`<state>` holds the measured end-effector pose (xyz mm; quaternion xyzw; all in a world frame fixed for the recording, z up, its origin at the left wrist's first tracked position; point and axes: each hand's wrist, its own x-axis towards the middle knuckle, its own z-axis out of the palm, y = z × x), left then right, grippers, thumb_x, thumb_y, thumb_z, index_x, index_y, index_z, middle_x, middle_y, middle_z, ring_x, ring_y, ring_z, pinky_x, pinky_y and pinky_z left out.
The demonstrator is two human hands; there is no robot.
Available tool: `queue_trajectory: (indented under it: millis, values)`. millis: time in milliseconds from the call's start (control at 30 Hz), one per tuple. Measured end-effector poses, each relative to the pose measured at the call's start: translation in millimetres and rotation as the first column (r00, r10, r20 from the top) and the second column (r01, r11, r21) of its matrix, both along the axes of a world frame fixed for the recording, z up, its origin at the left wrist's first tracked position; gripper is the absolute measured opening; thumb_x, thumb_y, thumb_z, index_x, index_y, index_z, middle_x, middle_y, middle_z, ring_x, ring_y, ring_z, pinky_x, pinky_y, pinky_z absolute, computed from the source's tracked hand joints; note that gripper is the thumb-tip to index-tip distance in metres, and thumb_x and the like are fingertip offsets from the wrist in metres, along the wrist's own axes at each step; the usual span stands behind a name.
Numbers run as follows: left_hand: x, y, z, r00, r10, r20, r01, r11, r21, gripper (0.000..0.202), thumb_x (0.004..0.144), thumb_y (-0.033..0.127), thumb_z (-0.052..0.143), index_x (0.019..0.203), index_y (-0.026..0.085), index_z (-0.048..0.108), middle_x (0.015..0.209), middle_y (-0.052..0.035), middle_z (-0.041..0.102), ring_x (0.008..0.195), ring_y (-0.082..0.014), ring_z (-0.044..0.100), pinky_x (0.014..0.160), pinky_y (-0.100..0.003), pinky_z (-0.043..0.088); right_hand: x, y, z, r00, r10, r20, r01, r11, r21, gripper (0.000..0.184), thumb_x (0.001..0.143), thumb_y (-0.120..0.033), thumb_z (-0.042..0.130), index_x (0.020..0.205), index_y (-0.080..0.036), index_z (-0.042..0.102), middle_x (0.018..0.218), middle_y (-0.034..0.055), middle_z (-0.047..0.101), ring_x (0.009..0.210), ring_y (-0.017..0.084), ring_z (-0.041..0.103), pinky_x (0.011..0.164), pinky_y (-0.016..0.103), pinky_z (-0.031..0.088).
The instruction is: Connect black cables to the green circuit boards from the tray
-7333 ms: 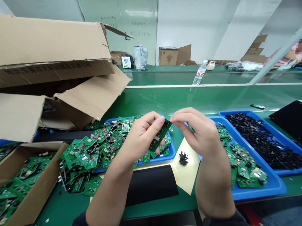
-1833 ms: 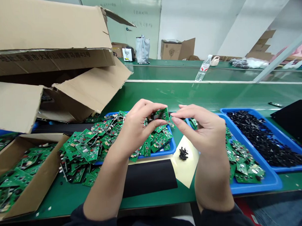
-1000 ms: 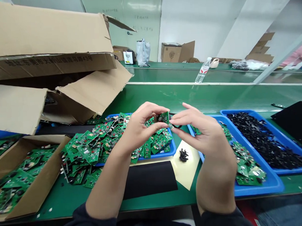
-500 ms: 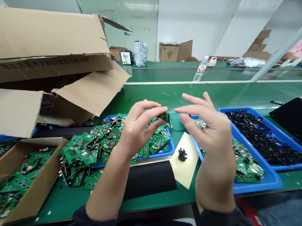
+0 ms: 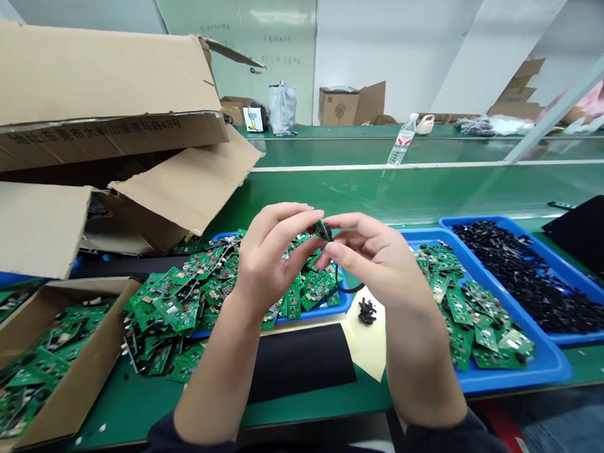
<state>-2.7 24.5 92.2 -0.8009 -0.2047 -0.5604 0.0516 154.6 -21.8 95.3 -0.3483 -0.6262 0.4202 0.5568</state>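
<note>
1. Head view: left hand [image 5: 268,265], thumb and fingertips pinched on a small green circuit board [image 5: 323,230] raised above the bench.
2. Right hand [image 5: 378,263], fingers curled, gripping the same board's opposite edge; a thin black wire [image 5: 345,288] hangs beneath.
3. Blue plastic tray [image 5: 330,308], heaped with green boards, under the left hand.
4. Cluster of small black parts [image 5: 367,312] on a pale yellow sheet [image 5: 372,353], just below both hands.

One head-worn view only; looked forward and down over the bench [image 5: 331,198]; left hand [image 5: 266,265] and right hand [image 5: 378,263] sat close, centre frame; wall [image 5: 384,42] far behind
</note>
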Motion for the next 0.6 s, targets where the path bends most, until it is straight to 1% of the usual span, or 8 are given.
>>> queue_trajectory:
  millis: [100,200,267,333,400,500,600]
  values:
    - [-1.2,-0.2,0.4,1.0,0.011,0.012,-0.01,1.0,-0.023,0.028,0.08,0.023,0.066,0.107,0.025,0.061,0.098,-0.0054,0.066,0.09,-0.0177,0.063,0.078,-0.032,0.056,0.3,2.4,-0.9,0.997,0.036,-0.068,-0.037,0.999,-0.016,0.024,0.082,-0.033,0.061,0.102,-0.02,0.061,0.062,-0.0025,0.066,0.061,0.014,0.066,0.064,0.03,0.055]
    - [-1.9,0.6,-0.5,0.999,-0.013,0.035,0.013,1.0,-0.016,0.028,0.079,0.024,0.067,0.106,0.024,0.061,0.095,-0.0055,0.066,0.087,-0.0169,0.063,0.075,-0.031,0.057,3.2,4.3,-1.4,0.99,0.079,-0.112,-0.084,0.996,-0.04,0.022,0.082,-0.033,0.061,0.1,-0.019,0.061,0.061,-0.0029,0.066,0.06,0.013,0.066,0.064,0.029,0.055]
    - [-1.8,0.9,-1.9,0.998,-0.044,0.051,0.045,0.998,-0.036,0.029,0.078,0.024,0.068,0.106,0.024,0.061,0.093,-0.005,0.066,0.085,-0.0163,0.063,0.073,-0.03,0.058,4.2,5.2,-1.7,0.992,0.067,-0.103,-0.073,0.996,-0.059,0.019,0.082,-0.033,0.062,0.095,-0.019,0.061,0.062,-0.0026,0.066,0.06,0.013,0.066,0.064,0.029,0.055]
    - [-1.6,0.6,-3.6,0.995,-0.075,0.063,0.081,0.992,-0.099,0.029,0.078,0.027,0.068,0.106,0.023,0.061,0.093,-0.0046,0.066,0.085,-0.0159,0.063,0.072,-0.03,0.059,4.3,6.2,-1.9,0.996,0.044,-0.082,-0.05,0.996,-0.075,0.017,0.08,-0.034,0.064,0.088,-0.019,0.061,0.061,-0.0023,0.066,0.059,0.013,0.066,0.063,0.028,0.055]
    - [-1.6,-0.2,-4.9,0.989,-0.121,0.082,0.134,0.974,-0.184,0.03,0.078,0.029,0.068,0.106,0.023,0.061,0.094,-0.0049,0.065,0.085,-0.0158,0.064,0.071,-0.029,0.06,3.8,7.4,-2.1,0.996,0.034,-0.077,-0.041,0.995,-0.089,0.018,0.079,-0.035,0.065,0.082,-0.018,0.06,0.059,-0.0024,0.066,0.057,0.012,0.065,0.06,0.027,0.055]
    - [-1.4,-1.1,-5.7,0.967,-0.217,0.131,0.247,0.925,-0.289,0.03,0.078,0.03,0.068,0.106,0.021,0.062,0.094,-0.0054,0.065,0.086,-0.0157,0.065,0.072,-0.028,0.061,1.9,8.6,-2.0,0.995,0.022,-0.097,-0.032,0.995,-0.098,0.019,0.075,-0.035,0.068,0.076,-0.018,0.059,0.058,-0.0028,0.065,0.054,0.011,0.064,0.057,0.026,0.055]
    - [-0.4,-1.6,-5.8,0.945,-0.271,0.18,0.321,0.87,-0.374,0.031,0.077,0.028,0.069,0.107,0.021,0.062,0.094,-0.005,0.064,0.086,-0.0151,0.065,0.073,-0.026,0.061,-1.4,7.9,-2.0,0.991,-0.026,-0.129,0.018,0.998,-0.056,0.016,0.074,-0.031,0.069,0.074,-0.018,0.06,0.059,-0.0029,0.065,0.053,0.011,0.064,0.055,0.024,0.054]
